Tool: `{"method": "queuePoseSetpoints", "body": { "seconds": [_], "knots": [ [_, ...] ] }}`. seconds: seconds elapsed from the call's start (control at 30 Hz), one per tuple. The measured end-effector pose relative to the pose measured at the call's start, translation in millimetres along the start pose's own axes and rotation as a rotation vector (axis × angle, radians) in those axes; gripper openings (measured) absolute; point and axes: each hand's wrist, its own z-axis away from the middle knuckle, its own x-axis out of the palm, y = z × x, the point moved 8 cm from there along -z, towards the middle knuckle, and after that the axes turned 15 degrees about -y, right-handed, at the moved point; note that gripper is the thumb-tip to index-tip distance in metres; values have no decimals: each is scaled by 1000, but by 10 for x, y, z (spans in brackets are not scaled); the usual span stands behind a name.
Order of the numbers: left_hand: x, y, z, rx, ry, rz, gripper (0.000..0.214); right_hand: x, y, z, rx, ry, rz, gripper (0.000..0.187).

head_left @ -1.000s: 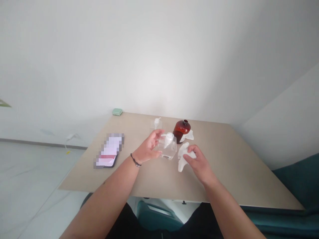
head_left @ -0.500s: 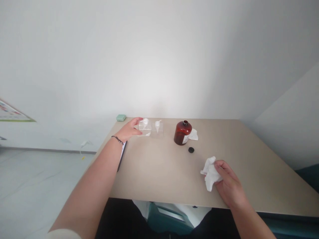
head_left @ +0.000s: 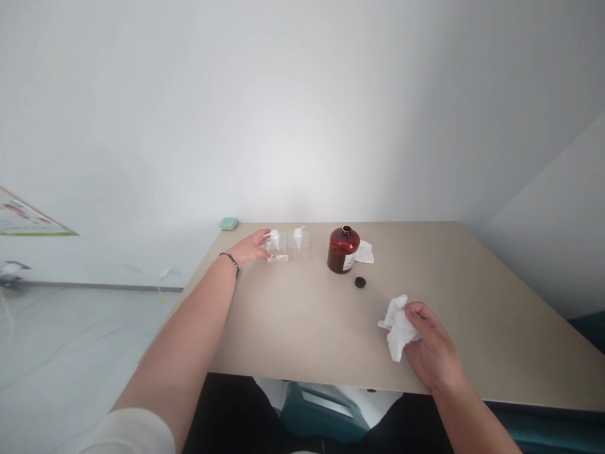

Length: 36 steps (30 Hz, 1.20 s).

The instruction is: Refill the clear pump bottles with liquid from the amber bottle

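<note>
Left hand [head_left: 249, 248] clasps pump bottle [head_left: 276, 246] toward table's [head_left: 293, 321] far-left corner | right hand [head_left: 433, 348] pinches tissue [head_left: 397, 328], near edge | arm's bump, I reckon, could spill uncapped amber bottle [head_left: 339, 249]

Tan table [head_left: 293, 321] with brown bottle [head_left: 342, 247], cap [head_left: 360, 282], tissue [head_left: 365, 252], pump bottles [head_left: 299, 244]

Left sleeve [head_left: 132, 432]: white, plain, short, with a smooth, rounded edge on the arm.
Left forearm [head_left: 182, 340]: bare between sleeve and bracelet.
Bracelet [head_left: 232, 259]: thin, dark, cord-like, encircling the arm just before the hand; its finer details are too small to make out.
Left hand [head_left: 250, 250]: bare.
Right hand [head_left: 435, 353]: bare.
Right forearm [head_left: 472, 419]: bare as far as the lower frame edge.
Trousers [head_left: 231, 413]: black, plain, covering both thighs.
Waist: a dark area, its detail too small to tell.
</note>
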Motion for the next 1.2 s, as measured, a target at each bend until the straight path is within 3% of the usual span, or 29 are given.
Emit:
{"method": "queuePoseSetpoints", "body": {
  "seconds": [0.23,0.33,0.43,0.53,0.67,0.9,1.2],
  "knots": [
    [7,-33,14,-30,35,-27,108,-21,13,-18,-9,1,6,40],
    [11,65,125,-49,89,-83,116,-10,2,-10,-13,-8,17,39],
    [21,440,236,36,209,-328,115,-1,-16,-4,-21,-7,26,38],
    [206,902,198,131,209,-585,109,9,-26,-11,-26,-9,36,38],
    [457,1192,-78,14,160,-833,108,8,-17,-15,-11,-1,30,41],
    [530,1108,-356,-157,225,-873,77,58,-27,8,6,-8,9,45],
    [683,1104,-350,-122,264,-935,61,82,-38,4,-9,-43,17,40]
  ]
}}
